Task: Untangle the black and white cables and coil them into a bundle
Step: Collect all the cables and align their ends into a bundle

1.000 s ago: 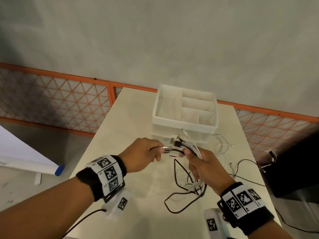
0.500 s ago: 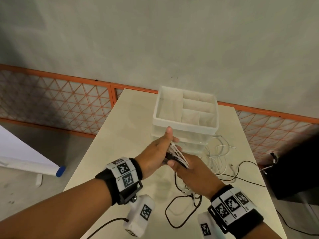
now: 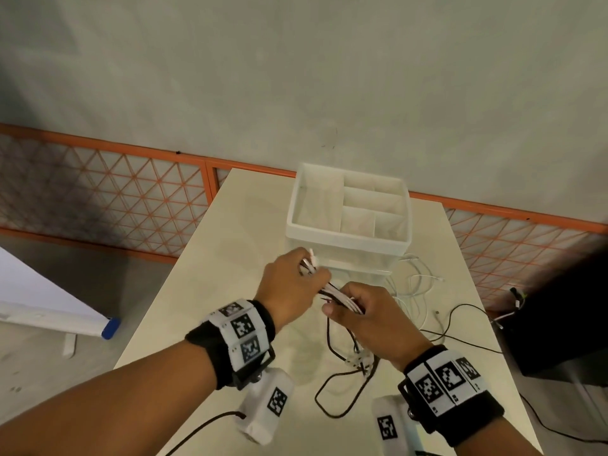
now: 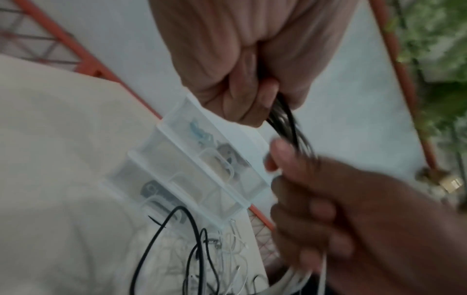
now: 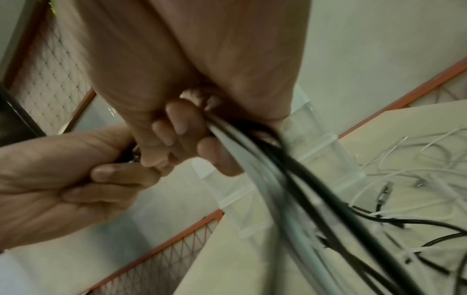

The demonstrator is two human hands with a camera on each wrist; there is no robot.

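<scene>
A bunch of black and white cables (image 3: 332, 291) runs between my two hands above the table. My left hand (image 3: 292, 284) grips the plug ends, and white tips (image 3: 312, 260) stick out above its fingers. My right hand (image 3: 358, 311) grips the same bunch a little lower and to the right. In the left wrist view the dark strands (image 4: 285, 121) leave my left fist toward the right hand. In the right wrist view the cables (image 5: 255, 151) stream down from my right fingers. Black loops (image 3: 342, 383) hang onto the table (image 3: 230, 258) below.
A white divided organizer box (image 3: 348, 232) stands on clear drawers just behind my hands. Loose white cables (image 3: 414, 284) and a black lead (image 3: 460, 337) lie at the right of the table. An orange mesh fence (image 3: 98, 192) and a dark object (image 3: 559, 324) border the table.
My left hand has moved from pinching a plug at the left into a full grip on the bunch's upper end. Both hands closed together and rose slightly toward the box.
</scene>
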